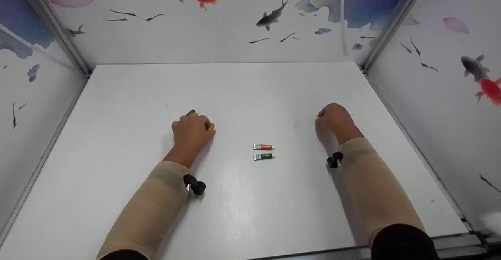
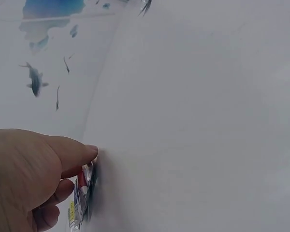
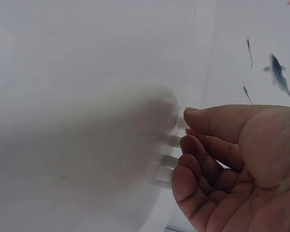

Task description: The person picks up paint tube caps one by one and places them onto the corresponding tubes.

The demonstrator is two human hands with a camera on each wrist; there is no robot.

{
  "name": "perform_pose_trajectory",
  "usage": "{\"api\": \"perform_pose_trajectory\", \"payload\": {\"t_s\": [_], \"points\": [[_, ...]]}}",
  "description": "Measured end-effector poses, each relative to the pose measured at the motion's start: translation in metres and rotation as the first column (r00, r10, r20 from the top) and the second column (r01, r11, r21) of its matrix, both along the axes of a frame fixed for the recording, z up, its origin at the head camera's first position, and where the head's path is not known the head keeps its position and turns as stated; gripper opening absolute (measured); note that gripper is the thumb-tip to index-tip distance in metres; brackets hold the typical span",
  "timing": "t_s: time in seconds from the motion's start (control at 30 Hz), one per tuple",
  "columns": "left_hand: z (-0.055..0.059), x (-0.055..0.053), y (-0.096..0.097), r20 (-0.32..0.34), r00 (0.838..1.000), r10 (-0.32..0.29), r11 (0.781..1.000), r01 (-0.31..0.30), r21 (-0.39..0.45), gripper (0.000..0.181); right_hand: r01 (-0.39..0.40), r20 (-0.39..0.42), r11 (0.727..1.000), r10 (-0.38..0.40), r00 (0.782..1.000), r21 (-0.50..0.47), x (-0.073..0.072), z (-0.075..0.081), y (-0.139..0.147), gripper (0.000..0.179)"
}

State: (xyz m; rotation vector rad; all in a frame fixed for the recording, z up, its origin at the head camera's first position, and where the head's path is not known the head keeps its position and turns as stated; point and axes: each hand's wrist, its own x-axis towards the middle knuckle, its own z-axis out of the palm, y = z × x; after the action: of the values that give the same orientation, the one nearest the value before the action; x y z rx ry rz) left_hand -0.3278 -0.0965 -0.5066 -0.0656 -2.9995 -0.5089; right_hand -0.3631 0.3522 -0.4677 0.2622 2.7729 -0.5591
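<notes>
On the white table, two small paint tubes lie side by side between the hands: a red paint tube [image 1: 263, 147] and a dark green paint tube [image 1: 264, 156]. My left hand [image 1: 191, 132] grips several paint tubes [image 2: 82, 193] in the left wrist view; red and yellow parts show, while the fingers cover most of them. My right hand [image 1: 334, 121] has its fingers curled at the table. Beyond its fingertips, several white caps [image 3: 170, 161] stick out in a row in the right wrist view; what they belong to is hidden by the fingers.
The white table [image 1: 227, 91] is bounded by a back wall [image 1: 219, 37] and side walls printed with fish. Metal posts stand at the back corners, and a metal rail runs along the front right edge. Small black cameras are strapped to both sleeved wrists.
</notes>
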Motion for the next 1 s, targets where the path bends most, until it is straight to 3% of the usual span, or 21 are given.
{"api": "perform_pose_trajectory", "payload": {"t_s": [0.6, 1.0], "points": [[0.0000, -0.0008, 0.0078, 0.048, 0.999, 0.011, 1.000, -0.011, -0.005, 0.026, -0.010, -0.003, 1.000, 0.010, 1.000, 0.008, 0.0012, -0.0012, -0.0004, 0.040], [0.0035, 0.0015, 0.0091, -0.010, 1.000, 0.000, 0.998, 0.001, 0.062, 0.023, -0.060, -0.052, 0.998, 0.062, 0.997, 0.036, -0.0006, -0.0044, -0.0014, 0.038]]}}
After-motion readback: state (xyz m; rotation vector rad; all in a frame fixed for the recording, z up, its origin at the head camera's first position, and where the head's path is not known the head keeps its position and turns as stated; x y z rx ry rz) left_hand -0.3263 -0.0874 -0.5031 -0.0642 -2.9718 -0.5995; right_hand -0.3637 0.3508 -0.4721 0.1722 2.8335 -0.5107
